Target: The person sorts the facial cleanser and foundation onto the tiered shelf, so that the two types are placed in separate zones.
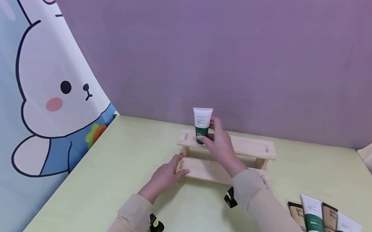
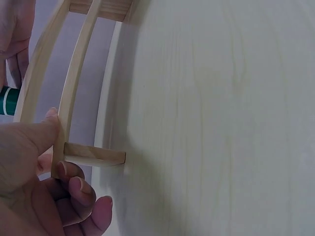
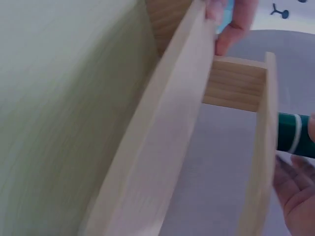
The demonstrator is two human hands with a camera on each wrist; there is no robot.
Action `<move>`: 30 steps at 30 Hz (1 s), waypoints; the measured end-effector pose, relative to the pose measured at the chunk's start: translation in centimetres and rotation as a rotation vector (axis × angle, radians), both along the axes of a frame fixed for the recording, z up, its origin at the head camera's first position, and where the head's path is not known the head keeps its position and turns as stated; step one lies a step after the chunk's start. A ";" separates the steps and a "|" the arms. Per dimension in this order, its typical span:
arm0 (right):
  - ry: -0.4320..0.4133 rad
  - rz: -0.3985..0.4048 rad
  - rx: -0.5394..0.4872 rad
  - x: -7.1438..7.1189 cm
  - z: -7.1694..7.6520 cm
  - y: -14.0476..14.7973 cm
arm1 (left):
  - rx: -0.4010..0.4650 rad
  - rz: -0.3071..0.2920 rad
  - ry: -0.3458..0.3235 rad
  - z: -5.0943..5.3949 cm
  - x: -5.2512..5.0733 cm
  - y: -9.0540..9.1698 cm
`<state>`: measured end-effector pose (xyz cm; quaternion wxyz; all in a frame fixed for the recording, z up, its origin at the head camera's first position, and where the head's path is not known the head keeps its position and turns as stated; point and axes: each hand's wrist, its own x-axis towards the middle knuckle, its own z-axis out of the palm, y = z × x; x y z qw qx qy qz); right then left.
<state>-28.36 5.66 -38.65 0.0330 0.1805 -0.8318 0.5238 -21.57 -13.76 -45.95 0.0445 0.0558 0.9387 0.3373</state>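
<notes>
- Held tube: lines of print on white, too small to read.
- White-green tubes: faint print, unreadable.
- Tan tubes: dark characters, too blurred to read.
- Shelf: small end marks, illegible.

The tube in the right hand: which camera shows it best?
The head view: it shows the tube nearly whole, white top and green lower part, in the right hand. Both wrist views catch only its green, white-banded lower end, at the picture's edge.
</notes>
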 end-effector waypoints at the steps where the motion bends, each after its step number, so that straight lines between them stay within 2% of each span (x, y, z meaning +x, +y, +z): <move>1: -0.002 -0.002 -0.004 0.2 0.1 0.1 | -0.002 0.004 -0.002 0.1 0.0 -0.1; 4: 0.023 -0.021 -0.006 1.0 0.3 0.9 | -0.006 0.018 -0.008 0.3 0.1 -0.7; 8: 0.119 -0.042 0.016 3.4 0.5 3.0 | -0.021 0.043 -0.011 0.5 0.3 -1.6; 12: 0.232 -0.055 0.019 5.8 0.4 6.0 | -0.032 0.060 -0.006 0.9 0.5 -2.3; 15: 0.278 -0.067 0.063 7.1 -0.2 8.8 | -0.041 0.062 0.001 1.0 0.5 -2.6; 18: 0.265 -0.083 0.167 8.2 -0.8 11.8 | -0.048 0.064 0.010 1.2 0.6 -2.9; 25: 0.097 -0.150 0.454 11.1 -1.7 18.0 | -0.039 0.069 0.009 1.4 0.7 -3.1; 30: 0.038 -0.217 0.598 13.0 -2.9 21.4 | -0.031 0.057 -0.002 1.2 0.6 -2.8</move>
